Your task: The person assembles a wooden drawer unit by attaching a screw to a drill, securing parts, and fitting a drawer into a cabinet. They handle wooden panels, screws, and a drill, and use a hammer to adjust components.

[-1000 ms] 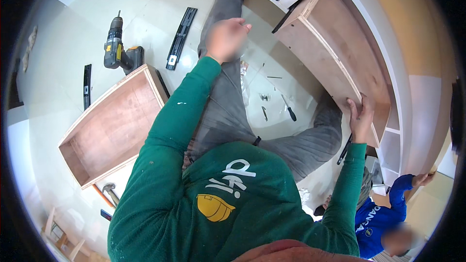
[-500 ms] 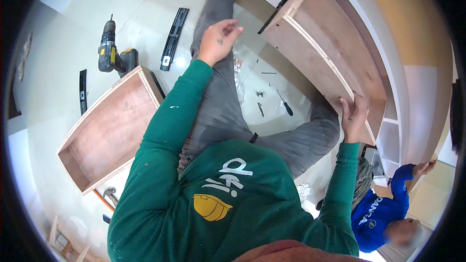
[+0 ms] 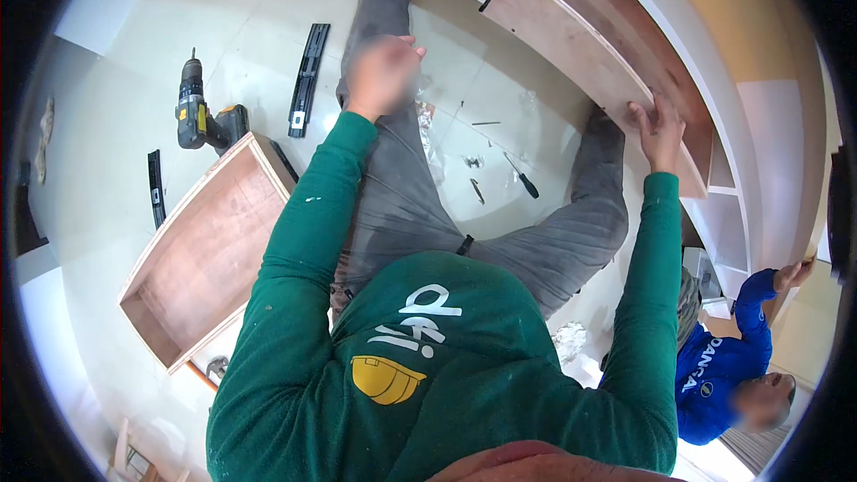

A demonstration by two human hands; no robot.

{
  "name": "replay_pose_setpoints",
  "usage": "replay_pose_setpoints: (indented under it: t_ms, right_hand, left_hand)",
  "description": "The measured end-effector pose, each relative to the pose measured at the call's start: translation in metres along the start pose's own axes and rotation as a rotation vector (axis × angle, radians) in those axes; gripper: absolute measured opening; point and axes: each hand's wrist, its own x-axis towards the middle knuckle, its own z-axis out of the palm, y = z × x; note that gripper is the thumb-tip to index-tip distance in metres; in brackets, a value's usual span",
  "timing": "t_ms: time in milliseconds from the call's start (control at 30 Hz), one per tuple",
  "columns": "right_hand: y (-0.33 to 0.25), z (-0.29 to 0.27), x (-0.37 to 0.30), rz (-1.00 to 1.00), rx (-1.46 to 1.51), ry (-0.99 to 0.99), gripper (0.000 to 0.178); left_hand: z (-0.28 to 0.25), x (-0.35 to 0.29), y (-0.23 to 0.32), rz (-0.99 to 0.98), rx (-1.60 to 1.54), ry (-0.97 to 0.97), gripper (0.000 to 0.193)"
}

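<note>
Drawer work looks only partly done. One wooden drawer box (image 3: 616, 62) is held at its front edge by the right hand (image 3: 659, 129), fingers spread flat on the wood. The left hand (image 3: 382, 71) is blurred, so its fingers cannot be told. Below those fingers, another drawer (image 3: 210, 254), a drill (image 3: 198, 116) and a rail (image 3: 309, 78) are left on the floor

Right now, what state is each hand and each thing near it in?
Left hand: raised over the left leg, blurred, holding nothing visible.
Right hand: fingers spread, pressed on the drawer's edge.
Wooden drawer: pulled out of the white cabinet, open, empty.
Second drawer box: out on the floor, open side up, empty.
Cordless drill: lying on its side, untouched.
Screwdriver: lying flat between the legs.
</note>
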Motion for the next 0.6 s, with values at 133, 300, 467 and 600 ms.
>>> replay_pose_setpoints:
  t_ms: [133, 300, 467, 600]
  right_hand:
    - [0.016, 0.008, 0.021, -0.015, -0.005, -0.005, 0.057]
    - [0.037, 0.017, 0.018, -0.16, -0.131, 0.097, 0.059]
    - [0.004, -0.003, 0.015, 0.049, -0.1, -0.136, 0.062]
    - [-0.016, -0.003, -0.021, 0.025, -0.036, 0.06, 0.055]
  left_hand:
    - [0.002, -0.003, -0.002, 0.011, -0.021, -0.003, 0.04]
    - [0.006, -0.001, -0.006, 0.049, 0.037, -0.018, 0.04]
    - [0.004, -0.006, 0.003, 0.072, 0.113, -0.042, 0.041]
    - [0.002, -0.01, 0.004, 0.098, 0.106, -0.028, 0.039]
